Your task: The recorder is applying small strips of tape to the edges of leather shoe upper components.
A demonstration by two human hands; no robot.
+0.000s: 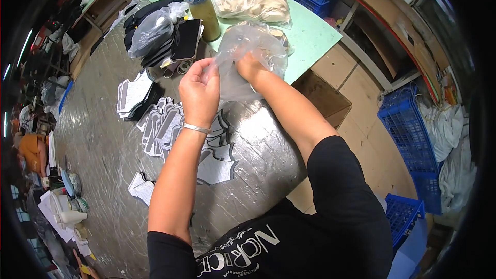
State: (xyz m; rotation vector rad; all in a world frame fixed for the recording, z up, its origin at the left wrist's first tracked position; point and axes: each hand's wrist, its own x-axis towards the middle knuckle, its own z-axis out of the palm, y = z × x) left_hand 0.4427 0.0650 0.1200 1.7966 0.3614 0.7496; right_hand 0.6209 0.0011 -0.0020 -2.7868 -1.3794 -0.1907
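Note:
My left hand, a metal bangle on its wrist, pinches the rim of a clear plastic bag between thumb and fingers. At the bag's other side, my right hand is closed on the plastic, its fingertips partly hidden by the film. Pale pieces show through at the bag's far end. Below my left hand lies a loose spread of grey cut pieces with dark edges. A neat stack of similar pieces sits to its left, and a few single pieces lie nearer me.
Beyond my hands stand a bottle with a blue lid, a phone, dark pieces under clear plastic and a full bag of cream pieces. A cardboard box and blue crates are on the floor at right.

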